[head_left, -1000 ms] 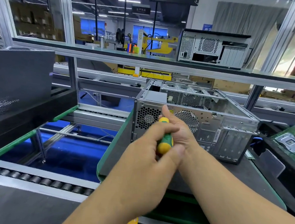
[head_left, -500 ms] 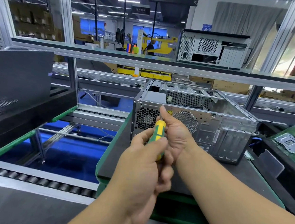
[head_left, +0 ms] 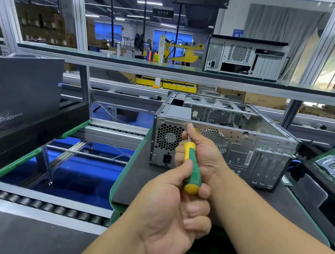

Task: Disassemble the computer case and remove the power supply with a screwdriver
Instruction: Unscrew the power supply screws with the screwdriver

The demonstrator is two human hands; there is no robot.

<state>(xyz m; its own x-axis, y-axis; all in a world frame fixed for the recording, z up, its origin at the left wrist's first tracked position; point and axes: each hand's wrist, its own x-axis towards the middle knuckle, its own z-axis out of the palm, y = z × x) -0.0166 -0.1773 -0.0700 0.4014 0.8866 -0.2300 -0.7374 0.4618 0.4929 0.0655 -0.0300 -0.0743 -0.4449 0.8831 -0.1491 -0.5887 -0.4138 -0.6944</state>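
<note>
Both gripping: left hand [head_left: 168, 213] on screwdriver [head_left: 191, 169] handle, right hand [head_left: 198, 151] steadying shaft at computer case [head_left: 260, 154]; barcode label unreadable.

Both hands [head_left: 196, 157] crowd computer case [head_left: 240, 152] rear, open top apparently reachable, overhead shelf [head_left: 127, 63] above.

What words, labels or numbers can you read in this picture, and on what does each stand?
Hanging dark sign: characters too blurred to read.
Blue wall sign: partly hidden, unreadable.
Barcode sticker on the computer case: too small.
Yellow warning label on the power supply: unreadable.
</note>
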